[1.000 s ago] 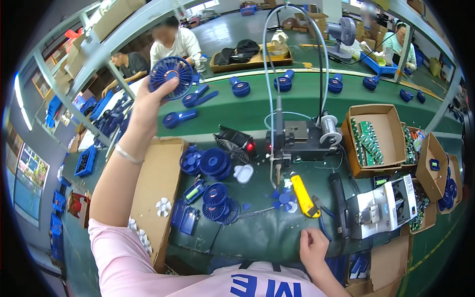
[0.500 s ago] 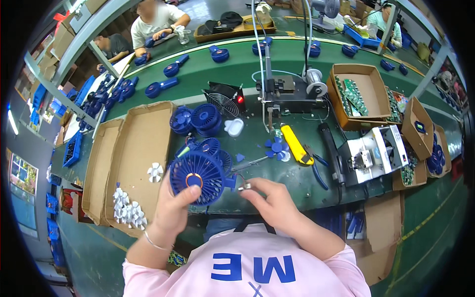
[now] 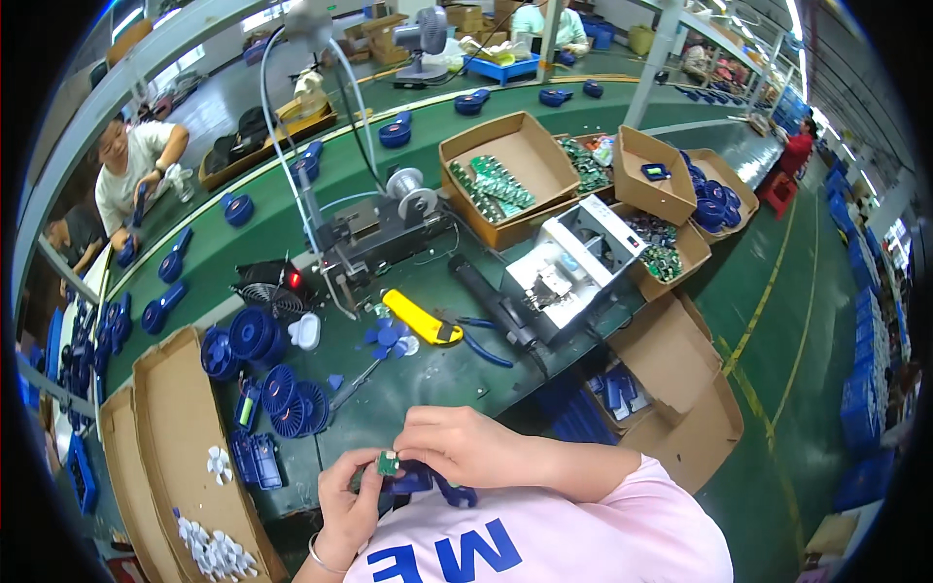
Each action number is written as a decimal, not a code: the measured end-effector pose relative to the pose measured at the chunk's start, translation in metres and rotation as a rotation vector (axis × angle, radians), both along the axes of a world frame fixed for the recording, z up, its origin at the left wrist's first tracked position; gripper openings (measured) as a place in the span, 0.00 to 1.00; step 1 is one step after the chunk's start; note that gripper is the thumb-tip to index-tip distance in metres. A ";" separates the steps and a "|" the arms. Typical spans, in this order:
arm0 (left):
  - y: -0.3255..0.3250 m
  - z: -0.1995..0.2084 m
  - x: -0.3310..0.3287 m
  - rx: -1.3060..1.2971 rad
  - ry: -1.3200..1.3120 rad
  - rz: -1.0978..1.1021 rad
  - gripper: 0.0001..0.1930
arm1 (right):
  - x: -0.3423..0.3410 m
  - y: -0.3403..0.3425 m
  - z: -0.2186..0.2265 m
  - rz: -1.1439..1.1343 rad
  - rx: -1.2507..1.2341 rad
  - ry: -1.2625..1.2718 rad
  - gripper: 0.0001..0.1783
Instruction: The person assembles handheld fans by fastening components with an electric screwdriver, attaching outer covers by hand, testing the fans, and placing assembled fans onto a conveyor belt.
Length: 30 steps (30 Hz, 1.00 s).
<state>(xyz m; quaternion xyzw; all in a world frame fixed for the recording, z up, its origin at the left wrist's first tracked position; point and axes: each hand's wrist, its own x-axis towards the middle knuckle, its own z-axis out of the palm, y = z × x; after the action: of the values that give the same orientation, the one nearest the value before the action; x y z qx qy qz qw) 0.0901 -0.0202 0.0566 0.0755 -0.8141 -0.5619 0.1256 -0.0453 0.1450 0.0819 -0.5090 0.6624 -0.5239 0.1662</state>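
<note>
Both forearms come in from the lower edge and bend inward, so the hands meet close to the chest, at the near edge of the worktop (image 3: 418,394).

Left hand (image 3: 352,505): palm turned up and toward the body, fingers curled closed around a dark blue plastic part (image 3: 420,480). Thumb and forefinger pinch a small green circuit board (image 3: 389,463) at the top of that part.

Right hand (image 3: 466,445): lies over the left from the right, knuckles up, fingers bent and closed down on the same blue part. Its fingertips touch the board from the right. How much of the part it grips is hidden beneath the fingers.

The board and blue part are held off the worktop, just in front of the pink shirt (image 3: 544,530).

Farther on the worktop: round blue fan grilles (image 3: 292,400) to the left, a yellow-handled tool (image 3: 420,317) at centre, blue-handled pliers (image 3: 481,340) just right of it.
</note>
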 end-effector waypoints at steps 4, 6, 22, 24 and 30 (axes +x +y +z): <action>0.007 0.006 -0.015 0.557 0.153 -0.092 0.09 | -0.004 0.007 -0.002 -0.035 -0.019 0.023 0.04; 0.009 0.006 -0.019 0.415 0.043 -0.076 0.08 | -0.004 0.008 -0.007 -0.053 -0.020 0.047 0.03; 0.021 -0.014 -0.044 0.390 -0.040 0.118 0.04 | -0.008 -0.001 -0.037 -0.264 -0.081 -0.009 0.05; 0.021 -0.020 -0.046 0.351 0.015 0.117 0.04 | -0.008 0.002 -0.039 -0.256 -0.066 0.007 0.05; 0.035 -0.024 -0.046 0.521 -0.009 0.114 0.04 | -0.007 0.019 -0.031 -0.118 0.070 -0.006 0.06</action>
<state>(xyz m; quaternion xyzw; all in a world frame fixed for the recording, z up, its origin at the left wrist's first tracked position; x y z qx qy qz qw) 0.0439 0.0151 0.0330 0.1534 -0.6371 -0.7441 0.1299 -0.0520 0.1642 0.0509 -0.4614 0.7085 -0.5110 0.1549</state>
